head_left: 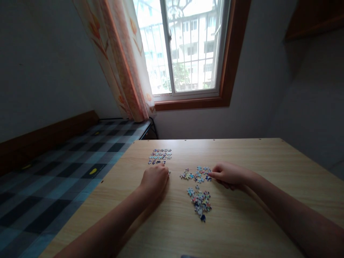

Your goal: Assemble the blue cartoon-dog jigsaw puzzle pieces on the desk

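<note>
Near the left-hand pieces, my left hand [155, 178] rests low over the table with its fingers curled down. A pale bit of a puzzle piece shows at its fingertips; the hand hides the rest. Just beyond it, small jigsaw pieces [160, 157] lie in several short rows. My right hand [229, 174] has its fingers drawn together, the fingertips on a dark blue puzzle piece [208, 177] at the right edge of a loose spread of pieces [199, 173]. Closer to me, between the forearms, sits a denser heap of mixed puzzle pieces [200, 201].
The pieces lie on a light wooden table [242, 222]. Left of it stands a bed with a checked cover [67, 172]. Behind are a barred window [193, 50] and a flowered curtain [126, 64]. A dark object [188, 256] peeks in at the bottom edge.
</note>
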A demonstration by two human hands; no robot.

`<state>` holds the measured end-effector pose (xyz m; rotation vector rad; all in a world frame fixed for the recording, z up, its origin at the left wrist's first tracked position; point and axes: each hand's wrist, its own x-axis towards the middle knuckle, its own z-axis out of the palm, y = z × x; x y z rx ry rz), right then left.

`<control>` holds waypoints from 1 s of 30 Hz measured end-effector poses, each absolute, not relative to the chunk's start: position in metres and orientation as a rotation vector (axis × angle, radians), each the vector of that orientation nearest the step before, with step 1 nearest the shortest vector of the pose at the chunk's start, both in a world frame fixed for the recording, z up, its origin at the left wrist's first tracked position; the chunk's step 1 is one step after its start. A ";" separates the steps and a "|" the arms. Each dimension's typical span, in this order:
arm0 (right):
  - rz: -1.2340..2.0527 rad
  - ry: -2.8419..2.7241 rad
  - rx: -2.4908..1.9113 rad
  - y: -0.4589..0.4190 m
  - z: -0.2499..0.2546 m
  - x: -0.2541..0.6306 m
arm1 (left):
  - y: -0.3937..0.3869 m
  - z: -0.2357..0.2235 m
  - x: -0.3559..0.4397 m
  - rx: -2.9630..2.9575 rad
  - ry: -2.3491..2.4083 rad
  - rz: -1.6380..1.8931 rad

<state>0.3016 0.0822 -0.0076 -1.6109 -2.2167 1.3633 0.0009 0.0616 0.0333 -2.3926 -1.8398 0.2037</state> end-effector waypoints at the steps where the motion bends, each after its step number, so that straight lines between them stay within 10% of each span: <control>1: 1.366 -2.219 -1.607 0.082 -0.008 0.302 | 0.063 0.032 0.000 -2.397 -1.843 0.173; 6: 1.271 -2.263 -1.560 0.085 -0.011 0.304 | 0.069 0.026 -0.004 -2.376 -1.867 0.029; 12: 0.369 -2.140 -1.460 0.097 -0.023 0.324 | 0.055 0.025 0.003 -2.385 -1.894 0.116; 30: 0.349 -2.020 -1.508 0.102 -0.036 0.330 | 0.072 0.013 -0.002 -2.385 -1.939 0.070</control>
